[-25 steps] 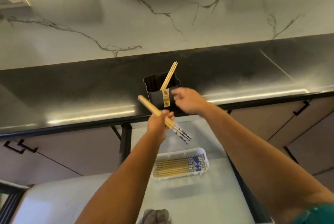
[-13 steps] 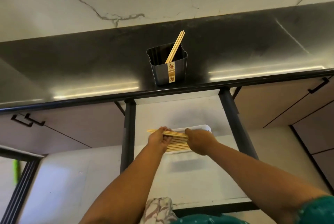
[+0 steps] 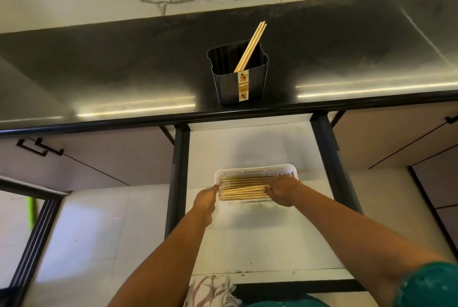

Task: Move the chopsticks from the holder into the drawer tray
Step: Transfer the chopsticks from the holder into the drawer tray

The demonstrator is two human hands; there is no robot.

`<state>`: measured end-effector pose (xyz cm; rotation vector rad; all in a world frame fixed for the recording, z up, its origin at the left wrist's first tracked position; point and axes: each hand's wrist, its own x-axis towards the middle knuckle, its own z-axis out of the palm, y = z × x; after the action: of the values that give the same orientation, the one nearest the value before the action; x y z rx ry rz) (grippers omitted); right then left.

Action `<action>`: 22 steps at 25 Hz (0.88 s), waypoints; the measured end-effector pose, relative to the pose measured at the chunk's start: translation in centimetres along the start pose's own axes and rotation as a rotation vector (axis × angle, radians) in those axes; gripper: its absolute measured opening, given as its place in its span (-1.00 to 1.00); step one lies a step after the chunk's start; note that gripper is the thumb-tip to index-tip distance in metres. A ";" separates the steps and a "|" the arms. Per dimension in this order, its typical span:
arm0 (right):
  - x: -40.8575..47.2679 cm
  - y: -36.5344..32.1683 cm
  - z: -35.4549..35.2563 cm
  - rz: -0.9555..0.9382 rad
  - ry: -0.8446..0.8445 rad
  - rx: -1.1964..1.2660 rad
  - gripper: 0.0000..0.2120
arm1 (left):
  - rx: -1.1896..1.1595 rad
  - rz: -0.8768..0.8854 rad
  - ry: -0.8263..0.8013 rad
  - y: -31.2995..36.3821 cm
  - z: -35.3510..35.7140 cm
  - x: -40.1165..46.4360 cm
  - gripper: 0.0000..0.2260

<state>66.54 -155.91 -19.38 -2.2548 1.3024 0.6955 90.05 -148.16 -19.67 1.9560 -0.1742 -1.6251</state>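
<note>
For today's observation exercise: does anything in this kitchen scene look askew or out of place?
Mostly tidy. In the white tray, one or two chopsticks lie slightly slanted across the otherwise parallel row, between the left hand and right hand. A few chopsticks lean in the black holder, not yet moved.

holder (image 3: 238, 76) on counter (image 3: 124, 71), tray (image 3: 255, 169) in drawer (image 3: 260, 239)

The white plastic tray (image 3: 255, 168) in the open white drawer (image 3: 260, 232) is mostly full of wooden chopsticks (image 3: 244, 187), with both hands at its ends. The drawer floor around the tray is bare. The black square holder (image 3: 229, 83) on the dark shiny counter (image 3: 124, 71) has open space on every side.
</note>
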 end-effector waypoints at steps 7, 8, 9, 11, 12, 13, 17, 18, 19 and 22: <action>0.9 0.8 1.8 -0.011 0.027 -0.065 -0.51 | 0.118 0.018 -0.006 -0.4 -0.4 1.4 -0.87; 0.9 0.8 2.0 -0.026 0.066 -0.040 -0.54 | 0.129 0.025 -0.018 -0.3 -0.5 1.6 -0.87; 1.0 0.8 2.1 -0.048 0.094 -0.005 -0.57 | 0.151 0.037 -0.031 -0.3 -0.6 1.7 -0.89; 1.2 0.4 2.2 -0.086 0.129 0.099 -0.61 | 0.195 0.058 -0.051 -0.4 -0.6 1.8 -0.93; 1.3 0.0 2.3 -0.100 0.140 0.133 -0.62 | 0.205 0.066 -0.053 -0.5 -0.6 1.8 -0.93; 1.4 -0.3 2.4 -0.120 0.143 0.145 -0.62 | 0.206 0.072 -0.051 -0.5 -0.5 1.9 -0.93; 1.4 -1.6 3.1 -0.184 0.100 0.187 -0.59 | 0.206 0.098 -0.018 -0.6 -0.2 2.2 -0.87; 1.4 -1.8 3.2 -0.182 0.105 0.226 -0.60 | 0.201 0.104 -0.008 -0.7 -0.1 2.3 -0.86; 1.4 -1.9 3.3 -0.175 0.114 0.272 -0.61 | 0.197 0.107 0.000 -0.7 0.0 2.2 -0.86; 1.5 -2.2 3.3 -0.144 0.124 0.317 -0.60 | 0.204 0.122 0.017 -0.8 0.3 2.2 -0.85</action>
<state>68.44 -153.95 -22.60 -2.1294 1.1952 0.2794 90.09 -148.58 -22.04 2.0654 -0.4591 -1.5628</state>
